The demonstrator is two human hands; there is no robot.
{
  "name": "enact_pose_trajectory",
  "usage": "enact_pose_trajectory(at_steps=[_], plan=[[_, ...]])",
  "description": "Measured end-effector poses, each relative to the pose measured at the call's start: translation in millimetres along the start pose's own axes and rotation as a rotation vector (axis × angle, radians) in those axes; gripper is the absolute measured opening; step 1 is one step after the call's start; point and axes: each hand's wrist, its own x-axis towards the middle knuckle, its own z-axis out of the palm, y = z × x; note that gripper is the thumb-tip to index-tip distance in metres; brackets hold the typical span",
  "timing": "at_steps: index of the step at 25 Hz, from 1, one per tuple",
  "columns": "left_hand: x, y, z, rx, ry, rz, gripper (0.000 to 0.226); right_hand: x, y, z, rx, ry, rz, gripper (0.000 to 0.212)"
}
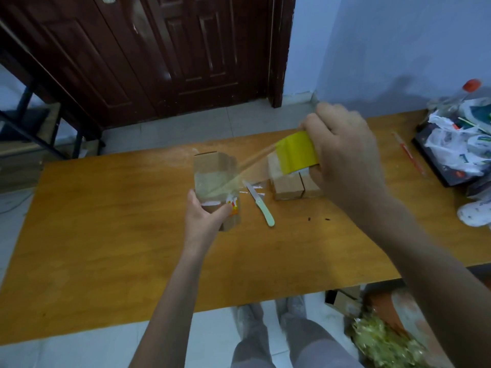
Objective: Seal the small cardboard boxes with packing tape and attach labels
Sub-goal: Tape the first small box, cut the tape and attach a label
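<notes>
Much of the yellow tape roll (299,152) is sitting hidden behind the right hand (345,160), whose curled fingers are wrapping around it; only one yellow face is showing. That hand is blurring with motion, so finger positions are hard to make out. A clear strip of tape (247,166) is stretching from the roll down-left to the held cardboard box (212,179), faint and nearly see-through. The box's lower part is disappearing behind the left hand (204,216), which is gripping it from below, thumb on one side and fingers on the other. Label markings on it, white with a red-orange patch, are too blurred to read.

The held box is plain brown, standing tall above the wooden table (119,235) near its middle, with a glossy taped band across its near face.

Just right of it, two more small boxes (289,185) are sitting side by side on the table, partly covered by the roll and right hand; whether more are behind them cannot be told. One knife (259,203) with a pale green handle is lying between the held box and that pair, beside a few white paper scraps (257,186).

At the table's right edge, a heap of plastic bags (459,139) is running out of frame.
</notes>
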Motion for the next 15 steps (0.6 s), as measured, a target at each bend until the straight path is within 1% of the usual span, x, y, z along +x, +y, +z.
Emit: enact_pose_trajectory(at_steps=[1,2,6,9,11,13,15], plan=[[3,3,-4,-0.013,-0.012,-0.002,0.063,2,1,-2,-0.034,-0.008,-0.027,0.029],[6,4,-7,-0.052,-0.023,-0.031,0.065,1,1,0,-0.041,-0.063,-0.010,0.031],[2,3,-6,-0.258,-0.115,-0.106,0.074,-12,13,23,0.015,-0.308,0.165,0.038],[-2,1,-6,-0.347,-0.181,-0.141,0.074,-16,22,40,0.057,-0.341,0.183,0.041],[-1,3,-6,-0.393,-0.214,-0.156,0.066,-19,23,49,0.063,-0.373,0.187,0.041],[-1,4,-5,-0.424,-0.237,-0.168,0.051,-20,25,55,0.073,-0.392,0.188,0.040],[-3,5,-5,-0.454,-0.279,-0.172,0.045,-20,25,59,0.080,-0.404,0.182,0.038]])
